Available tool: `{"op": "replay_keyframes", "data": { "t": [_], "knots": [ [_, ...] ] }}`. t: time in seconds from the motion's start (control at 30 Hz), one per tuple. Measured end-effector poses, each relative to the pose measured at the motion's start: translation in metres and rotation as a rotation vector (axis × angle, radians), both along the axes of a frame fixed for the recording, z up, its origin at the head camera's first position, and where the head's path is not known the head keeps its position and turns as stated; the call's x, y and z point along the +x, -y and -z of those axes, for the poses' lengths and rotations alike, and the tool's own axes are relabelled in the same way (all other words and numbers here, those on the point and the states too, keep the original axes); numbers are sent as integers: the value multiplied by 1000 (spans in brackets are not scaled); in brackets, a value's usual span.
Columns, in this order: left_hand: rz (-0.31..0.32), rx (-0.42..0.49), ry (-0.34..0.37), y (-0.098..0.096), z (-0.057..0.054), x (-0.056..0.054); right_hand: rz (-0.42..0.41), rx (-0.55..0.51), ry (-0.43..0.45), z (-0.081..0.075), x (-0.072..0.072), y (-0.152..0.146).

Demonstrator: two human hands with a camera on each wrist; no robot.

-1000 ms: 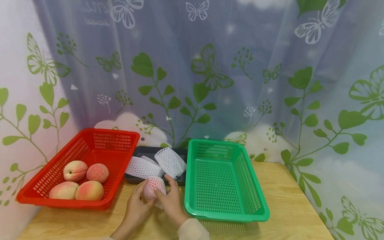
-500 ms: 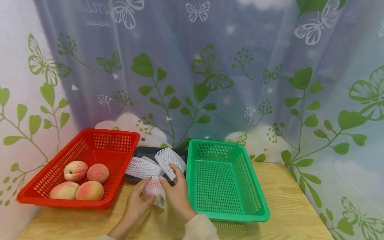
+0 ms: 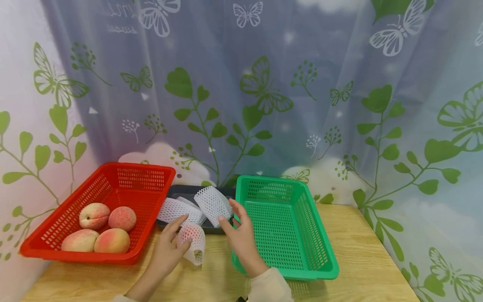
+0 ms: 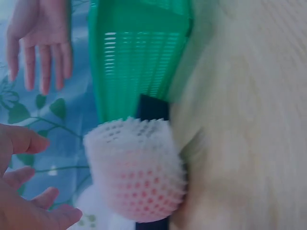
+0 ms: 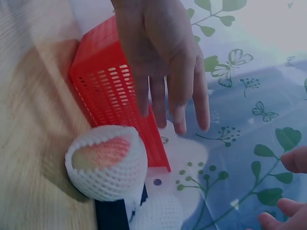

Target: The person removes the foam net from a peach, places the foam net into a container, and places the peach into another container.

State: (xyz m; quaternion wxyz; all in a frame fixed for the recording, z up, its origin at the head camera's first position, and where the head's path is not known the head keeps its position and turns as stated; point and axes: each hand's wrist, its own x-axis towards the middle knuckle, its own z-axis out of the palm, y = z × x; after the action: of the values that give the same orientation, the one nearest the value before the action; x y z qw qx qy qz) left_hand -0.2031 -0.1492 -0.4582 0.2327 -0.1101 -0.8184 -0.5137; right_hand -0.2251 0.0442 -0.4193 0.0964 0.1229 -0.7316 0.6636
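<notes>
A peach in a white foam net sleeve [image 3: 193,237] stands on the wooden table, the sleeve's loose end extending past the fruit. My left hand [image 3: 166,251] is just left of it, fingers spread; its thumb overlaps the sleeve in the head view, while the left wrist view shows a gap between the fingers and the netted peach [image 4: 136,182]. On the other side my right hand [image 3: 244,241] is held up, fingers apart, holding nothing, in front of the green basket's left rim. Part of the peach's skin [image 5: 108,153] shows through the sleeve's opening in the right wrist view.
At left, a red basket [image 3: 141,235] holds several bare peaches [image 3: 112,240]. Behind the hands a dark tray [image 3: 185,191] holds flat white foam net sleeves [image 3: 213,205]. To the right stands a green basket [image 3: 284,273]. A patterned curtain [image 3: 226,138] hangs behind.
Both hands have let go of the netted peach. My right hand has moved right, away from it, and my left hand has drawn slightly left. The sleeved peach stays on the table.
</notes>
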Motion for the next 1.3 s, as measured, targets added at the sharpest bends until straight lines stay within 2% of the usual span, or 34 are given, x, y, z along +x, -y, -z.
{"op": "replay_keyframes", "data": {
  "t": [0.2, 0.33, 0.47, 0.63, 0.83, 1.07, 1.3],
  "knots": [
    [-69, -94, -41, 12, -16, 6, 7, 14, -2, -5, 0, -20],
    [-96, -141, -30, 24, -20, 11, 19, 23, -1, -5, 0, -34],
    [-109, -145, -42, 38, -22, 16, 27, 25, 13, -3, 2, -46],
    [-119, -146, -67, 55, -22, 23, 40, 31, 20, -2, 5, -58],
    [-165, -176, 16, 73, -23, 34, 61, 49, 28, 1, 9, -70],
    [-195, -145, -82, 90, -16, 40, 90, 31, 102, 5, 15, -81],
    [-236, -129, 2, 97, -14, 46, 115, 25, 125, 6, 17, -87]
  ]
}}
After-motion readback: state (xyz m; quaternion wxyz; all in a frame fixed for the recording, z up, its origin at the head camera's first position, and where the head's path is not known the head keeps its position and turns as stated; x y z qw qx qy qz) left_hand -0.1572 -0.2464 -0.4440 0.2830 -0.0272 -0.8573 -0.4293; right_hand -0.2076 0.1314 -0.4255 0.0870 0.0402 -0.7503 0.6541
